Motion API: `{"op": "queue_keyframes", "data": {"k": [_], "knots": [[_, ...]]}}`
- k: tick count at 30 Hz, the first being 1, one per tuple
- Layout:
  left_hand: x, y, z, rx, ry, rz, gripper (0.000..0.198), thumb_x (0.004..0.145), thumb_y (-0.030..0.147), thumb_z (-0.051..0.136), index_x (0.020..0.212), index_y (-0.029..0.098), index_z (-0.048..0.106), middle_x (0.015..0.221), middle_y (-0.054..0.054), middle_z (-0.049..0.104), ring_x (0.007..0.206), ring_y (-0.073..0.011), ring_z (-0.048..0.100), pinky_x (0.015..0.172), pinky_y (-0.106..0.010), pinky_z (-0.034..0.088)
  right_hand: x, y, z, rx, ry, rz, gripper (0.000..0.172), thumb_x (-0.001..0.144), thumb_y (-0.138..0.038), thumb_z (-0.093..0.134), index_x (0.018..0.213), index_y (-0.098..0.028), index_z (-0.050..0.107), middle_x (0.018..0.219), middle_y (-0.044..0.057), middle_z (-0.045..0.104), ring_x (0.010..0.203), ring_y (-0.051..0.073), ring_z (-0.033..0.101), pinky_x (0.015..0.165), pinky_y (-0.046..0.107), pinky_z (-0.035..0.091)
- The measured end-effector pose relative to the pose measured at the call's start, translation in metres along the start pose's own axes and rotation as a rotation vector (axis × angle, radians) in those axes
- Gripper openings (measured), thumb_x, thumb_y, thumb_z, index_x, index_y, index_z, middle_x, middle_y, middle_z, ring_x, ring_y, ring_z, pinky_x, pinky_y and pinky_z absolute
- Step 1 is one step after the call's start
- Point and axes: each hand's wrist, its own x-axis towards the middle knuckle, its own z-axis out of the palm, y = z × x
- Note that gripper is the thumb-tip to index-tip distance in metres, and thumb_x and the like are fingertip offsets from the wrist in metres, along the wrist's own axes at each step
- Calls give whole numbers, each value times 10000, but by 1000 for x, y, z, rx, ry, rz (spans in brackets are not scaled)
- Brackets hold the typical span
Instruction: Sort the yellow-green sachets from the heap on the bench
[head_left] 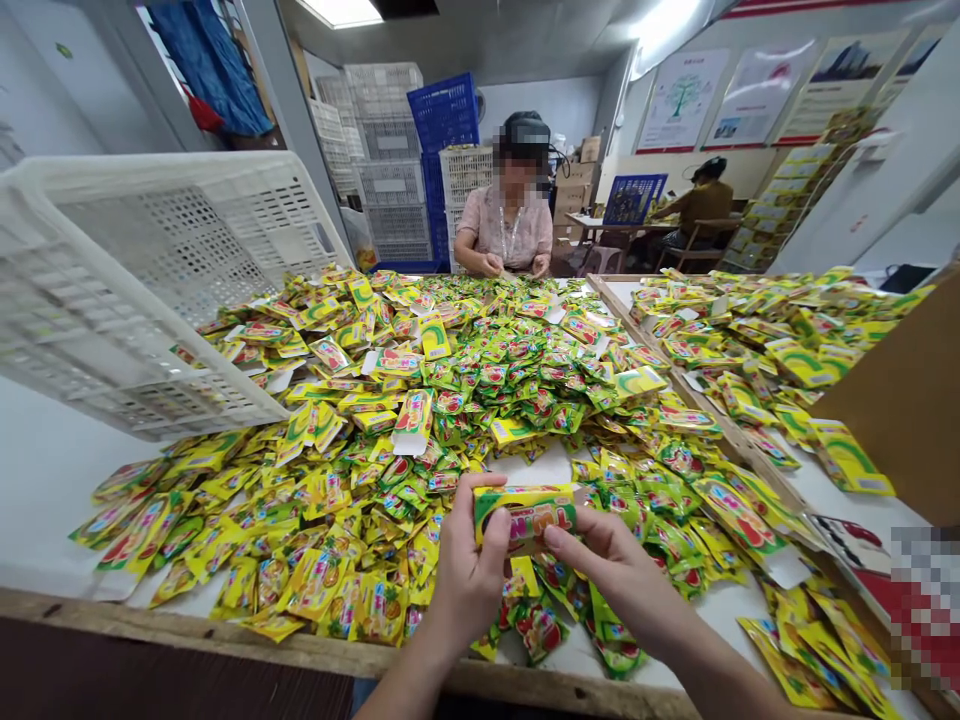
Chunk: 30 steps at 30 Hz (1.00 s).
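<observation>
Because the small stack of sachets (pixel 525 515) is pinched only at its two ends, it could fan apart or shed a packet into the loose heap of sachets (pixel 420 400) beneath it, and I judge that a slack grip on either side, or an uneven squeeze on the slippery wrappers, would be the cause; a dropped one would be hard to tell from the hundreds lying under it. Held above the near part of the bench (pixel 52 470), the stack lies level between the two hands, its printed face turned up. At its left end the left hand (pixel 469 570) has its fingers closed around it, thumb on the near face; at its right end the right hand (pixel 611 565) grips with thumb and forefinger narrowed onto the edge. A white crate (pixel 150 270) stands tipped on the left of the bench, a second sachet-strewn table (pixel 757 330) runs along the right, and a co-worker (pixel 510 220) sits at the far side with hands at the heap.
</observation>
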Motion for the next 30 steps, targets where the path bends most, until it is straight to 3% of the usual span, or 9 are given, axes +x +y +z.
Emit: {"op": "queue_keyframes", "data": {"k": [2,4,8,11,14,20,24,27,30], "knots": [[0,-4,2,53,70,84,231,886,396,407,1003,212,482,661,11,571,550,-136,566,509,-247,486,1,3,6,80,104,-17,396,715,-502,696,960,-191,696,972,86,714,925,241,648,871,390,500],[0,-6,5,31,58,74,240,889,395,394,1020,210,475,692,4,591,561,-135,578,506,-246,494,1,2,10,139,180,-58,387,686,-490,727,941,-202,690,979,77,715,903,231,654,847,363,514],[-3,-1,5,-102,-86,-38,421,815,503,543,1100,220,418,794,-9,631,543,-121,596,462,-225,497,-2,-3,2,105,54,-56,320,755,-476,672,943,-219,707,968,59,722,887,202,660,877,347,503],[-4,5,4,-87,-20,-18,530,689,452,717,1072,220,432,858,-19,658,696,-160,662,621,-263,551,-4,-3,-8,31,-43,-7,320,781,-498,633,935,-234,726,952,49,724,897,199,660,864,348,509],[-5,3,3,10,-3,-1,421,742,390,677,1047,213,445,815,-7,658,678,-151,661,627,-266,548,-1,4,-9,7,-95,16,308,780,-498,633,913,-240,734,923,38,727,879,190,661,829,328,519],[-14,-15,9,115,92,-12,339,811,397,593,1038,197,440,905,-42,656,796,-173,666,721,-308,545,9,15,10,237,151,12,266,673,-442,752,813,-219,712,832,17,729,780,162,664,782,277,524],[-20,-20,12,64,125,-56,354,816,414,593,1053,201,439,896,-34,653,746,-160,666,684,-288,544,4,15,13,232,-8,61,273,714,-464,711,743,-192,709,749,26,720,719,157,659,752,277,527],[-21,-21,10,86,86,-55,340,819,405,594,1048,197,453,908,-44,650,760,-165,660,688,-292,540,1,20,14,220,11,53,274,729,-460,698,774,-189,693,764,30,712,739,156,662,769,290,529],[-21,-20,6,23,-62,-82,474,855,412,544,1238,201,362,921,-55,660,774,-173,654,723,-324,537,13,16,-5,119,186,-12,383,627,-445,774,889,-200,643,772,26,685,716,177,659,692,320,550]]}}
